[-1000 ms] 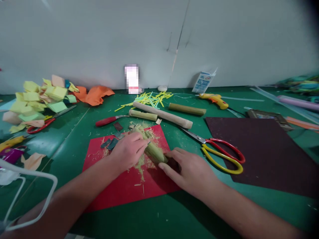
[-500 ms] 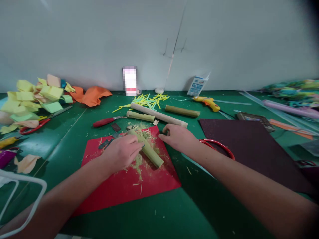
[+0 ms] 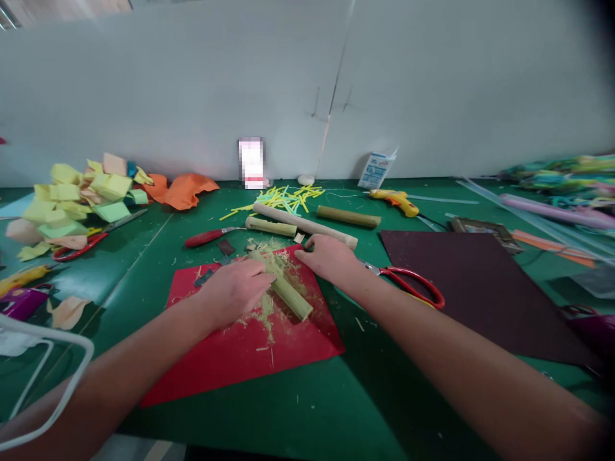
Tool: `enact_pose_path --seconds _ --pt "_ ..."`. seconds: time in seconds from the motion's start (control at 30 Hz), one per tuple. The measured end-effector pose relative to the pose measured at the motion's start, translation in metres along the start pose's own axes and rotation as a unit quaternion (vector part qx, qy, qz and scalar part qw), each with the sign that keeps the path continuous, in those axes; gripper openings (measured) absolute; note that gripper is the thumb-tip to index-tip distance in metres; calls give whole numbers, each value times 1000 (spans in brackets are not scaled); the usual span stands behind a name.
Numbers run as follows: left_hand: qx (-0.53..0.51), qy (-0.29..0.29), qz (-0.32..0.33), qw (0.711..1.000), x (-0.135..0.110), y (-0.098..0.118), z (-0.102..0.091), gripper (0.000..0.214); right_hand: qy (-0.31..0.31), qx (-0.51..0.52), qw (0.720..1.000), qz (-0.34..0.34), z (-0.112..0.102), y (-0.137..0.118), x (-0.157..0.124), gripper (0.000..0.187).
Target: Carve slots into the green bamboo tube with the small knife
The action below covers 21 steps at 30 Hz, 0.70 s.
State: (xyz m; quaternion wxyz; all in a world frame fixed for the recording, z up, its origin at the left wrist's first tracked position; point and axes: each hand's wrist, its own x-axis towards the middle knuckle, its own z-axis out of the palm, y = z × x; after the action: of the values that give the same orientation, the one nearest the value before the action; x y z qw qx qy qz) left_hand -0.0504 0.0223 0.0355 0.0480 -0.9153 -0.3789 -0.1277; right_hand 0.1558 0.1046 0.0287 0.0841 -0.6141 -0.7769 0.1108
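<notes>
A pale green bamboo tube [image 3: 291, 296] lies slantwise on a red sheet [image 3: 230, 365] among fine shavings [image 3: 266, 320]. My left hand [image 3: 235, 291] is closed over the tube's upper left part, fingers pressed together. A small dark edge shows at its fingertips; I cannot tell what it is. Bent at the sheet's far right corner, my right hand [image 3: 329, 257] has thumb and finger together; whatever they pinch is hidden. Just beyond the fingers sits a small wood scrap [image 3: 299, 238]. Dark flat scraps [image 3: 204, 276] lie left of the tube.
Behind are a red-handled carving tool [image 3: 207, 237], more bamboo pieces [image 3: 349, 216], a long pale stick [image 3: 307, 225] and yellow strips [image 3: 278, 200]. Red-handled scissors [image 3: 416, 285] lie beside a dark sheet [image 3: 461, 294]. A yellow glue gun [image 3: 396, 202] and folded papers [image 3: 72, 198] are farther out.
My right hand has shifted left and slightly forward, over the sheet's edge, uncovering more of the scissors. My left hand and the tube stay about where they were. The view has tilted slightly.
</notes>
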Motion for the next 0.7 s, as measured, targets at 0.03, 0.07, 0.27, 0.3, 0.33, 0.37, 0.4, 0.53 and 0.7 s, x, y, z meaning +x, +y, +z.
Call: enact_pose_path --seconds 0.03,0.07,0.27,0.3,0.33,0.37,0.4,0.53,0.7 --pt "2 0 -2 1000 -1 1 0 27 0 -1 1000 2 1 -1 2 35" --pt "4 1 -5 1000 -2 1 0 27 -2 -1 1000 0 2 -2 3 33" --pt "-3 6 -21 1000 -3 4 1 26 -7 0 1000 -1 2 4 0 23" --pt "-5 5 -23 1000 -2 4 1 25 -4 0 1000 3 1 8 -3 22" --pt "-7 3 -24 1000 -1 5 2 24 -3 -1 1000 7 -1 12 -6 22" --pt "-10 1 -25 1000 1 7 2 24 -3 -2 1000 13 -2 16 -10 22" --pt "-11 -1 -26 1000 3 8 3 24 -4 -4 1000 18 -4 21 -13 22" --pt "-24 -8 -28 999 12 15 7 24 -5 -19 999 44 -9 39 -28 21" --pt "-28 -2 -20 999 20 19 9 26 19 -23 998 55 -16 40 -46 24"
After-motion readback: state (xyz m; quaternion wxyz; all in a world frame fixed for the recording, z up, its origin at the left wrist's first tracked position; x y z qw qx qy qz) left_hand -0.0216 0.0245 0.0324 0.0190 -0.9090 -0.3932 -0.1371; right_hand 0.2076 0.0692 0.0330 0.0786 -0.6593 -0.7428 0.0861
